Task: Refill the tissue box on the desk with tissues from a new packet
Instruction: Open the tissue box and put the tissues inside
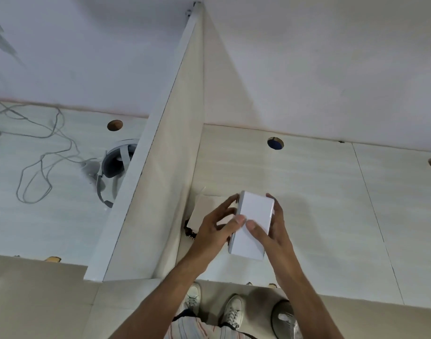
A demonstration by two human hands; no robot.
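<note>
A: Both hands up over the surface. They hold a white tissue packet between them, long side running away from the body.

B: What grip?

A: Left hand on the packet's left edge, thumb laid on the top face, fingers spread and reaching round the far left corner. Right hand cups the right edge, thumb on top close to the left thumb, the two tips nearly meeting. Right fingers wrapped round the far side, mostly hidden behind the packet. So both sets of fingers are closed on the packet.

B: And the tissue box?

A: Just left of the left fingers and partly under them, a pale tissue box on the surface, tucked into the corner against the divider panel. Cannot tell whether the packet touches it.

B: Anything else nearby?

A: Beyond the fingers, a round cable hole in the surface near the back wall. Far left of the left hand, past the divider, a headset and a loose grey cable lie on the neighbouring surface. Below the wrists, white sneakers on the floor.
</note>
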